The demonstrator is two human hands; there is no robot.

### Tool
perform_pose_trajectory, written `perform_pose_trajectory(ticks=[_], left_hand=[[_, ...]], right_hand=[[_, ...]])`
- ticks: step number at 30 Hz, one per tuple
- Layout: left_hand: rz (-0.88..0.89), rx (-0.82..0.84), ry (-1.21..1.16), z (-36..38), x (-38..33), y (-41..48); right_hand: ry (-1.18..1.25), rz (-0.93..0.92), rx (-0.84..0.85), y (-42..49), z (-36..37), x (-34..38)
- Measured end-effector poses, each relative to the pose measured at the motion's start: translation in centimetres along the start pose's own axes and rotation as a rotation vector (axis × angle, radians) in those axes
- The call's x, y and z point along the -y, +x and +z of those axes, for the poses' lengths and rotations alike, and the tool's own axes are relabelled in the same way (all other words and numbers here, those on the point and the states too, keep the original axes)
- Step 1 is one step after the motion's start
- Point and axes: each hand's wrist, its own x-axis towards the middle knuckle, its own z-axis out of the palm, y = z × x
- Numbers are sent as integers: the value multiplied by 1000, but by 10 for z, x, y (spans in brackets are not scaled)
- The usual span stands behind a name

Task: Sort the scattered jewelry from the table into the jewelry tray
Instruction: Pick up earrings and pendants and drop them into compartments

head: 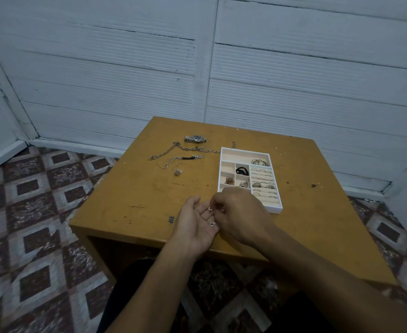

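Note:
My left hand (195, 222) lies palm up over the table's near edge, with a small heart-shaped charm (212, 224) resting on its fingers. My right hand (239, 212) hovers beside it and pinches a small silver ring (210, 208) at the left fingertips. Just beyond my right hand sits the white jewelry tray (224, 169), holding rings in its slotted rows, a black band and small pieces. Scattered at the far left of the table lie a wristwatch (195, 139), a long chain (173, 150), a bracelet with a black section (185, 159) and a small cluster of earrings (178, 172).
The wooden table (137, 188) stands on a patterned tile floor against a white panelled wall. A black hash mark (171, 220) is drawn near the front edge. My dark-clothed legs show below the table.

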Motion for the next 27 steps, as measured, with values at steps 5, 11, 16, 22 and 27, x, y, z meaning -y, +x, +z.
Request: perform_pose_trajectory(ticks=[5, 11, 16, 22, 27], left_hand=[[-14, -11, -2, -2, -1, 1], [-21, -12, -8, -3, -2, 1], [-24, -3, -23, 2, 3, 2], [-1, -10, -24, 11, 0, 12], [88, 19, 166, 34, -8, 28]], right_hand=[[9, -14, 20, -2, 3, 5], [5, -9, -6, -3, 6, 5], [20, 11, -42, 4, 6, 0], [145, 175, -86, 15, -8, -16], [158, 275, -106, 19, -25, -36]])
